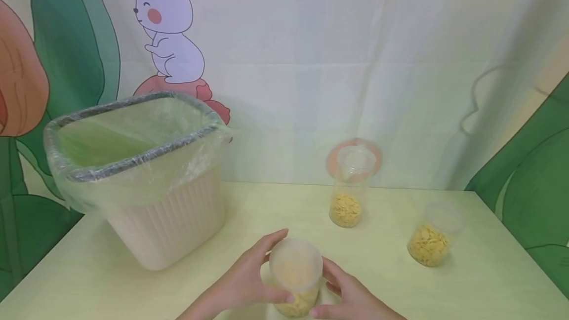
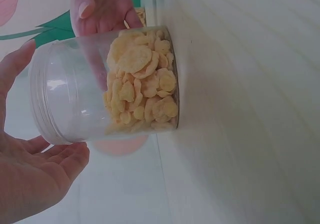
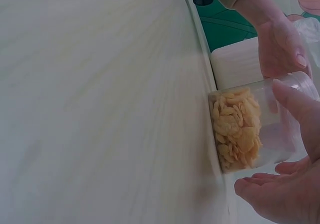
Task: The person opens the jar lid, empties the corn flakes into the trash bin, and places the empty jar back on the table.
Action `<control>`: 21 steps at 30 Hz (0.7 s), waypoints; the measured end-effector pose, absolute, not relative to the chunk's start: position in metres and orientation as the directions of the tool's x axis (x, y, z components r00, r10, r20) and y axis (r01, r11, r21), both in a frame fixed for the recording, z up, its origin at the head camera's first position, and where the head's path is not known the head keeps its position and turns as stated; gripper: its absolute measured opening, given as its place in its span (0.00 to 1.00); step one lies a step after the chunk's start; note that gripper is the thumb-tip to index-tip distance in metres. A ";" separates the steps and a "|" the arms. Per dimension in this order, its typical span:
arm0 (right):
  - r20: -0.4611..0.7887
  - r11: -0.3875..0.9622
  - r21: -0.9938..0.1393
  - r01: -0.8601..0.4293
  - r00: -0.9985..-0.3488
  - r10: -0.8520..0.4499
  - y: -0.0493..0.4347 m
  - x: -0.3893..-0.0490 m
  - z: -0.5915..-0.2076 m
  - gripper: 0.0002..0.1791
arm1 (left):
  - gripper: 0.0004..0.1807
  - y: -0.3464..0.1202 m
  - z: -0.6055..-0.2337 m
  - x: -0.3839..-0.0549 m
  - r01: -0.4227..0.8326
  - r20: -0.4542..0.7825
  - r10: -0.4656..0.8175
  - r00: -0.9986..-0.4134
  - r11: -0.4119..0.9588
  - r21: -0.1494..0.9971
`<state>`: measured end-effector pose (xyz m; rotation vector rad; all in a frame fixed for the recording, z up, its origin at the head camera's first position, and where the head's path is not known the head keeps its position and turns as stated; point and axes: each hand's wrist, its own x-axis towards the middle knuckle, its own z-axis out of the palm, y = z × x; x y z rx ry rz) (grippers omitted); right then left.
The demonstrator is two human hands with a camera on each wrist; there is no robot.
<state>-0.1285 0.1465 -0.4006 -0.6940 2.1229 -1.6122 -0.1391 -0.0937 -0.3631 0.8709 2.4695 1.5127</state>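
A clear plastic jar (image 1: 295,273) stands upright on the table near its front, partly filled with yellow flakes (image 2: 142,81). Its top looks cloudy from above; whether a lid covers it I cannot tell. My left hand (image 1: 249,278) is spread around the jar's left side, thumb in front and the other fingers behind. In the left wrist view, those fingers lie loosely by the rim. On the other side is my right hand (image 1: 348,293), its fingers loosely bent beside the jar. The right wrist view shows its thumb across the jar and the other fingers apart from it.
A ribbed bin (image 1: 173,221) lined with a clear bag stands at the left. Behind the hands is a tall clear beaker (image 1: 346,209) holding yellow flakes. A shorter clear container (image 1: 428,246) of flakes stands to the right. A printed cloth (image 1: 302,88) hangs behind the table.
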 end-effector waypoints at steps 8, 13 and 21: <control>-0.026 0.223 -0.965 -0.137 -0.797 -0.603 0.141 -0.132 -0.404 0.45 | 0.54 -0.093 -0.364 -0.143 0.405 0.180 0.542 -0.821 0.331 0.852; 0.004 0.187 -0.970 -0.153 -0.784 -0.620 0.137 -0.136 -0.408 0.45 | 0.53 -0.093 -0.366 -0.145 0.409 0.178 0.551 -0.815 0.329 0.851; 0.026 0.185 -0.967 -0.175 -0.789 -0.614 0.132 -0.137 -0.408 0.47 | 0.51 -0.093 -0.367 -0.146 0.410 0.167 0.557 -0.813 0.346 0.844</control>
